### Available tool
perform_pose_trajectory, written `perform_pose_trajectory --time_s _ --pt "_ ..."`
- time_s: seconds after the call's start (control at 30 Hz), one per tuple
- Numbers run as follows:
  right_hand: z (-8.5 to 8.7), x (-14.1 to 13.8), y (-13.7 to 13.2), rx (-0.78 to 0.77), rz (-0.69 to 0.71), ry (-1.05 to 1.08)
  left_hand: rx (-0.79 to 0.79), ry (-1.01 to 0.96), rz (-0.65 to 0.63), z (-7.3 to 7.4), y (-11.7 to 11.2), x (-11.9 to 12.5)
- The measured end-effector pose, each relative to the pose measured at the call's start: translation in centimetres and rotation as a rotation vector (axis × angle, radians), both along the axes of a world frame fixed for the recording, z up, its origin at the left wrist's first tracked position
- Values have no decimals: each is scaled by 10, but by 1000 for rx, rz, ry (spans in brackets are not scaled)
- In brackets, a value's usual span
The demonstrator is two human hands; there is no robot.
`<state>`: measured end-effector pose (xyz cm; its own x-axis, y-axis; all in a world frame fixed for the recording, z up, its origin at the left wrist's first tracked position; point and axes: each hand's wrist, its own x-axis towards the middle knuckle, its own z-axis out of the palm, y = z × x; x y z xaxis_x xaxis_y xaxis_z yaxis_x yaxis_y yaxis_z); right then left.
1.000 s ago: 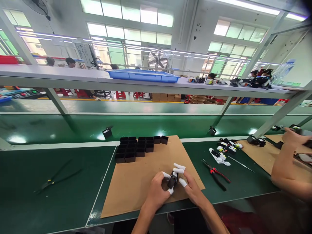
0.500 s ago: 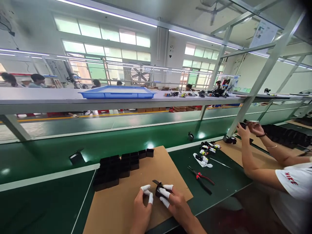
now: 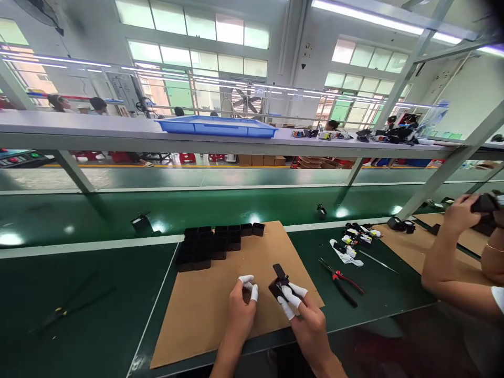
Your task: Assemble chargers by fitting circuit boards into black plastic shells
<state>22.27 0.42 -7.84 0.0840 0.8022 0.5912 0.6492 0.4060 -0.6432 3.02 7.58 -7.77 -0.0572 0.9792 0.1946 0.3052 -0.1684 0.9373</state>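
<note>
My right hand (image 3: 305, 310), with white finger covers on its fingertips, grips a small black box (image 3: 276, 286) with a flat black flap sticking up from it. It holds the box above the cardboard sheet (image 3: 220, 310). My left hand (image 3: 242, 307), also in white finger covers, is to the left of the box and apart from it. Its thumb and fingers curve with a gap between them, and I see nothing in them. Several black boxes (image 3: 202, 247) stand in rows on the sheet's far left part. My fingers hide part of the held box.
Red-handled pliers (image 3: 340, 283) lie right of the cardboard, near a thin metal tool (image 3: 378, 261) and small white-and-black parts (image 3: 350, 244). A co-worker's arm (image 3: 449, 257) is at the far right. A blue tray (image 3: 218, 127) rests on the shelf above the green belt (image 3: 220, 202).
The view has tilted down and shifted left. My right hand has moved the black box away from my left hand, and its flap points more upward. The co-worker's hands look changed in position.
</note>
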Motion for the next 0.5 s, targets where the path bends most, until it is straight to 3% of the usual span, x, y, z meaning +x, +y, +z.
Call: perform_pose_trajectory --time_s 0.2,0.5 --pt "-4 -1 -2 -7 23 9 11 11 22 -2 1 3" --pt "4 -8 1 -183 45 427 30 14 20 -8 1 2"
